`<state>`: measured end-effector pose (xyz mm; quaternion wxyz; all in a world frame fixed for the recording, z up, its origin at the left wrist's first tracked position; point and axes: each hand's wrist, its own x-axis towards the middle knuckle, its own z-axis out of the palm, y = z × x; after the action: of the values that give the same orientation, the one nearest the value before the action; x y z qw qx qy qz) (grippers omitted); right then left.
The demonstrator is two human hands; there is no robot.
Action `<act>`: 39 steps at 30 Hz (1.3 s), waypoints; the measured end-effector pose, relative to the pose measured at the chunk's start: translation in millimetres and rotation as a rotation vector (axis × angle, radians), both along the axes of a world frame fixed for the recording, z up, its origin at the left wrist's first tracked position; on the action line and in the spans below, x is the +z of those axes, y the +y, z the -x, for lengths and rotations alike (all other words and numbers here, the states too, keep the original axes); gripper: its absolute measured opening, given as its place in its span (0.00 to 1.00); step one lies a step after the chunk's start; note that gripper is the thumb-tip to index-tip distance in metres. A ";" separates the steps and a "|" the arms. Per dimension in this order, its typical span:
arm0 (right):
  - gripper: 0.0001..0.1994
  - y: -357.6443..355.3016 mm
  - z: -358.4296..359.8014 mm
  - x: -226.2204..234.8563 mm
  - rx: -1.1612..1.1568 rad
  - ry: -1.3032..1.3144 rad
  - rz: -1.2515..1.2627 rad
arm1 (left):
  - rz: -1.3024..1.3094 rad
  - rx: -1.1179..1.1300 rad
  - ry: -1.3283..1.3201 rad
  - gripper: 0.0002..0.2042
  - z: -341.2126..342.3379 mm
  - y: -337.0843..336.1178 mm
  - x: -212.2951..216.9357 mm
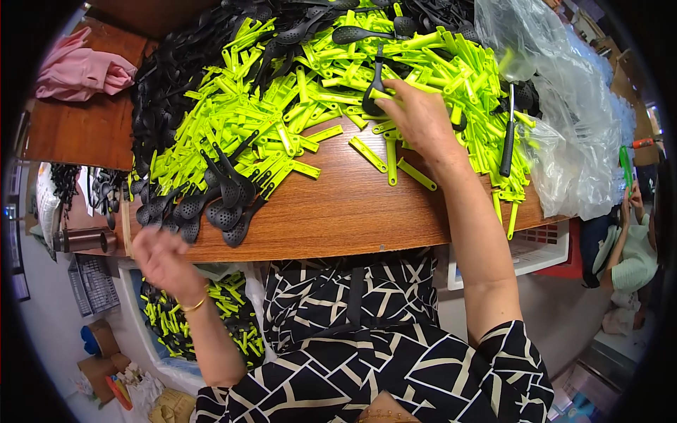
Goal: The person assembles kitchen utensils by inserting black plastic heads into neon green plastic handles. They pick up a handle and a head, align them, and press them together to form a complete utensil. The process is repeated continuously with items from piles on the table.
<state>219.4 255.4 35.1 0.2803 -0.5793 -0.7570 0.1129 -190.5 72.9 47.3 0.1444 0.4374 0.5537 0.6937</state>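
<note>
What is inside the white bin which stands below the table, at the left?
Bright-green handles and black pieces lie jumbled inside the white bin. The left forearm covers part of them; whatever lies deeper is hidden.

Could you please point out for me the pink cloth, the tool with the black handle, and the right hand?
Pink cloth [86,70]: head view, on its crumpled middle.
Black-handled tool [508,139]: head view, on its handle.
Right hand [421,121]: head view, on the back of the hand.

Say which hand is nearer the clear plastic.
Right. The right hand is left of the clear plastic, with green handles between; the left hand is much farther left, near the front of the table.
</note>
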 end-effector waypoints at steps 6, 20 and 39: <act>0.14 -9.2 11.3 -9.7 0.117 0.077 -0.160 | 0.372 -0.718 0.255 0.16 -167.4 133.4 24.4; 0.08 -24.2 -8.7 28.9 0.299 0.490 -0.173 | 0.376 -0.732 0.317 0.13 -186.7 154.9 14.6; 0.11 -39.1 2.3 25.1 0.394 0.133 -0.389 | 0.214 -0.696 0.710 0.14 -185.4 103.6 19.8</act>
<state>217.1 216.3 60.2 0.4078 -0.3476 -0.8424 0.0556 -5.1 176.5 67.2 0.2137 0.7877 0.4580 0.3524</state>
